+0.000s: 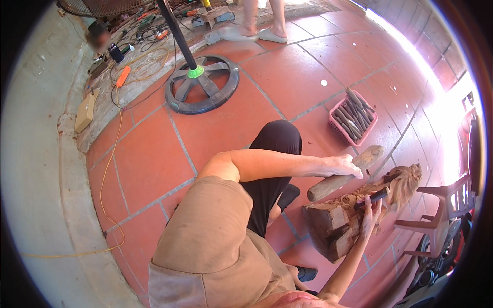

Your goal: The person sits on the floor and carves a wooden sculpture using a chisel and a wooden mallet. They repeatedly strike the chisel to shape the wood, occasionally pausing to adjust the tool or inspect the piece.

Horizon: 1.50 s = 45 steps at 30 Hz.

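a: where is the wood carving sitting?
b: on the red tiled floor, tilted, its squared base low and its carved end lifted toward the plastic chair.
a: and the left hand?
b: above the carving, grip clenched round a wooden mallet, whose thick head sticks out past the fingers, away from the carving's base.
a: the right hand?
b: resting on top of the carving, grip closed on a dark-handled chisel that lies along the carved surface. i cannot tell where its tip meets the wood.
a: what else lies around the carving?
b: a pink basket of more tools just beyond it, and well beyond that a round fan base. farther still, another person's feet in pale sandals.
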Each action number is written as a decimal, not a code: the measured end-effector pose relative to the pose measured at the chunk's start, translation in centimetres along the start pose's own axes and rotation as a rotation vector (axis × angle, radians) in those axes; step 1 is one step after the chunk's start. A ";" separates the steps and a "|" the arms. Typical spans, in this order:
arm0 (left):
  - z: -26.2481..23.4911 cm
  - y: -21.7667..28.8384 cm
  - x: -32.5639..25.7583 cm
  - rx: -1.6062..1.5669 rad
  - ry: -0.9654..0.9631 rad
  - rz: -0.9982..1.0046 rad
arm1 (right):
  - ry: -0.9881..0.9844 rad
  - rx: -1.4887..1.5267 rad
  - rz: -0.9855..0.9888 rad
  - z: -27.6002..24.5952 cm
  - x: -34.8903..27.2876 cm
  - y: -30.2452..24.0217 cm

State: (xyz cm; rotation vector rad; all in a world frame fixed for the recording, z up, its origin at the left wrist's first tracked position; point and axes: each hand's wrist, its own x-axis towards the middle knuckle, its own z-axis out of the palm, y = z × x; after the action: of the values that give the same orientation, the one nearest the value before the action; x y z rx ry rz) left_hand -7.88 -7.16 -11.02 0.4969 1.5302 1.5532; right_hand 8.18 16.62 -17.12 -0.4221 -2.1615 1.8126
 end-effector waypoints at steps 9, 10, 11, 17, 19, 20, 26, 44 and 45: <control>0.1 0.2 -0.1 -0.004 -0.001 -0.019 | 0.022 -0.004 0.028 -0.2 0.0 0.4; 0.1 0.2 -0.1 0.002 0.002 -0.022 | 0.023 0.008 0.032 -0.3 0.0 0.5; 0.1 0.2 -0.2 0.008 0.004 -0.025 | 0.023 0.020 0.036 -0.3 0.0 0.7; 0.1 0.5 -0.9 0.002 0.020 -0.025 | 0.015 0.049 0.026 0.0 -0.1 0.3; 0.2 0.6 -1.0 0.009 0.017 -0.038 | 0.020 0.058 0.033 0.1 -0.2 0.1; 0.2 0.8 -1.2 0.013 0.007 -0.049 | 0.020 0.072 0.039 0.3 -0.3 -0.1; 0.4 0.3 -0.5 0.032 0.007 -0.056 | 0.016 0.002 0.040 0.4 -0.3 -0.8; 0.4 0.3 -0.9 0.027 0.015 -0.039 | 0.015 0.046 0.048 0.3 -0.1 -0.3; 0.3 0.5 -1.2 0.019 0.018 -0.043 | 0.015 0.062 0.051 0.4 -0.1 -0.3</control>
State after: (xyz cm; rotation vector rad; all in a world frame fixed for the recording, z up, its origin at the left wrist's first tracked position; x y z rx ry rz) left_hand -7.15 -7.88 -10.10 0.4595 1.5612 1.5154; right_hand 8.14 16.14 -16.89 -0.4798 -2.0971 1.8916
